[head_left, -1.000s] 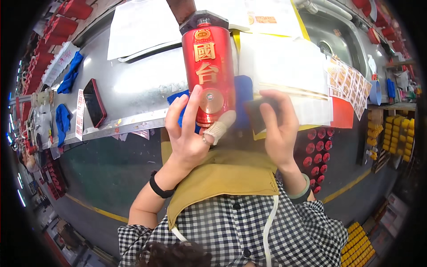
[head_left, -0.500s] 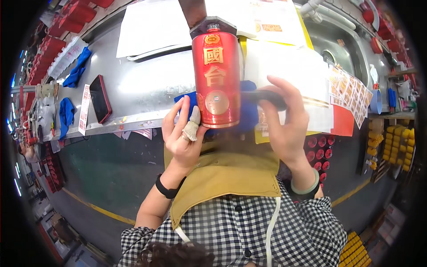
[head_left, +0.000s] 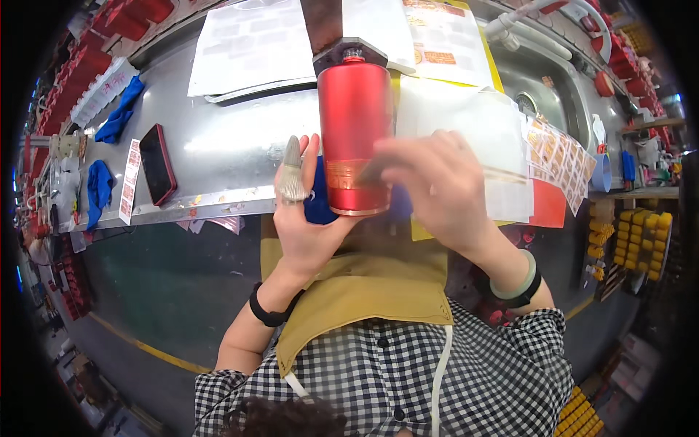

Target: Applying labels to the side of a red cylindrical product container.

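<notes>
A tall red cylindrical bottle (head_left: 354,131) stands upright at the near edge of the steel worktable (head_left: 218,156), its top under a dark metal fixture (head_left: 342,45). My left hand (head_left: 302,218) cups the bottle's lower left side, with a taped index finger raised beside it. Motion-blurred, my right hand (head_left: 437,186) lies against the bottle's lower right side, over a gold band. A blue cloth (head_left: 318,204) lies under the bottle's base.
A dark phone (head_left: 157,173) and blue rags (head_left: 116,120) lie on the left of the table. White paper sheets (head_left: 251,47) and sticker sheets (head_left: 557,156) lie behind and to the right. A sink (head_left: 539,87) is at the far right. Red caps line the left edge.
The bottle has turned: the face with gold characters and a round emblem is gone, and a plain red side shows. My right hand has moved across the bottle's lower part.
</notes>
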`<state>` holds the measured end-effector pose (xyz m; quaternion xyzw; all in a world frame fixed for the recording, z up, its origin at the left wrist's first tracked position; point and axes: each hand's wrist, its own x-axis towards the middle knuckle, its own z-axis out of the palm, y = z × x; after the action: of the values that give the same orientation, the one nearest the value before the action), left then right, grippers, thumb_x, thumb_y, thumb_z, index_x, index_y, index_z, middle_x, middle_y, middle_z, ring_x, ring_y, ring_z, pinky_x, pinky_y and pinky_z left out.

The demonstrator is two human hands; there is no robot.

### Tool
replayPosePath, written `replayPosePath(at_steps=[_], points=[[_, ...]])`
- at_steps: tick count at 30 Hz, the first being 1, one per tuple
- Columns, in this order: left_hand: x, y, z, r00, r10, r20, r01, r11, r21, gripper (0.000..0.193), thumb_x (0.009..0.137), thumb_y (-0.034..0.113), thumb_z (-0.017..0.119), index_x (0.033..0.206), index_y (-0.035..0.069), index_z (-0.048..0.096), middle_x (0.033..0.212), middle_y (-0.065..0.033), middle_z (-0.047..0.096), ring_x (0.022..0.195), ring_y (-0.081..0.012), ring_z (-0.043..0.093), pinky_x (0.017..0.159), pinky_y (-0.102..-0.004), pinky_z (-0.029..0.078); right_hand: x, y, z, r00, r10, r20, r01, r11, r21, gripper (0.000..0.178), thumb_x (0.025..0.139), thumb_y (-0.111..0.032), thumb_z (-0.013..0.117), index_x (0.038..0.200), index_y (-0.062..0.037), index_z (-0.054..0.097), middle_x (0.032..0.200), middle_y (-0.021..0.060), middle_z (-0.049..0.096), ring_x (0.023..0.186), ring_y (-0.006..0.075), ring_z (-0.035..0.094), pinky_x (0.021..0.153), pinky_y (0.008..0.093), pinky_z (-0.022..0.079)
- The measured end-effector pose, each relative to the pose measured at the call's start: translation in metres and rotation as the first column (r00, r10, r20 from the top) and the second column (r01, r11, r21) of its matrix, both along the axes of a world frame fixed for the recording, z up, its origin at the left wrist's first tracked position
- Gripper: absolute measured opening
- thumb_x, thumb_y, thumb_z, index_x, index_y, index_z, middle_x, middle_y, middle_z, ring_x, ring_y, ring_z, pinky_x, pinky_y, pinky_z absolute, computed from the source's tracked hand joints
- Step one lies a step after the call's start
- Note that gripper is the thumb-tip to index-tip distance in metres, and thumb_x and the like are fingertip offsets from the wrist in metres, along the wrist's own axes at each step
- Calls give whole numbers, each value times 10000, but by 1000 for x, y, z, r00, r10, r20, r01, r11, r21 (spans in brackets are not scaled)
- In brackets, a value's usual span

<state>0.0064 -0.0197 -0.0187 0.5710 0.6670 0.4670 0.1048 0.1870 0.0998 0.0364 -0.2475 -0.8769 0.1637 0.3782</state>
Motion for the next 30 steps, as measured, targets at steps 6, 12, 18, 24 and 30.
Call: replayPosePath(at_steps=[6,12,18,24,30], points=[[0,11,-6,946,-98,308,121,991,-55,1077,687,322,1016,1544,-65,490,1541,-227,585,1453,-365,547,1255,-486,359,7,-16,-4,991,131,40,-137,957,257,300,762,-114,759,1053,-175,802,1060,-16,768,789,151,602,756,327,470],[3,6,-7,1000,-5,-18,5,1000,-6,1037,685,268,992,1535,-72,505,1495,-249,615,1415,-390,568,1309,-541,253,-8,16,13,997,-8,77,-15,957,290,321,761,-158,750,1079,-112,757,967,-22,729,785,171,575,733,358,421],[0,6,-2,997,-48,67,52,997,-58,972,787,282,942,1562,-52,461,1553,-238,560,1491,-388,481,1275,-537,262,-8,-30,13,939,313,144,-332,933,138,259,751,-148,736,1010,-158,745,990,-31,689,801,184,581,786,344,494],[-4,7,-3,990,-91,103,94,995,-24,1038,732,298,976,1572,-18,455,1571,-212,551,1382,-401,537,1244,-524,259,0,40,11,994,24,-105,-6,986,168,232,804,-44,791,1013,-146,792,975,-13,792,799,194,619,794,341,439],[-15,6,-10,988,-153,-19,152,987,-53,1025,725,187,937,1588,-15,424,1601,-236,516,1378,-345,561,1239,-512,256,12,-32,-9,927,375,-16,-370,920,133,230,804,-111,751,1028,-151,789,1035,-16,800,862,155,639,808,333,467]])
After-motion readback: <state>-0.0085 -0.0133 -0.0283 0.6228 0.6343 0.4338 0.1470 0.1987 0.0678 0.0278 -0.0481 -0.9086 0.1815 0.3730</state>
